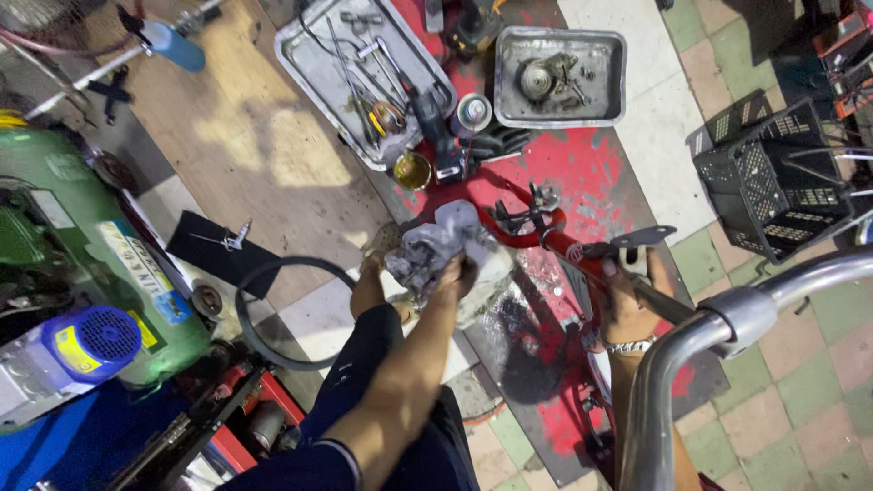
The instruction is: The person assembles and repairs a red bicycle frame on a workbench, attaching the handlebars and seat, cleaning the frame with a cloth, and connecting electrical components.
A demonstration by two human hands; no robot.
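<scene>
At twelve o'clock lie two metal trays [364, 82] of tools. The left hand [455, 271] has its fingers bunched around a grey rag [436, 245] against the red bicycle frame [536, 238]. The frame's tube runs from ten toward four o'clock, where the right hand [626, 295] wraps around it.

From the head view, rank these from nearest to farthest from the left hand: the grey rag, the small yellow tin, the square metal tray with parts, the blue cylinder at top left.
1. Grey rag: held in the left hand.
2. Small yellow tin: just above the rag, on the red mat.
3. Square metal tray: up and right.
4. Blue cylinder: far upper left.
</scene>
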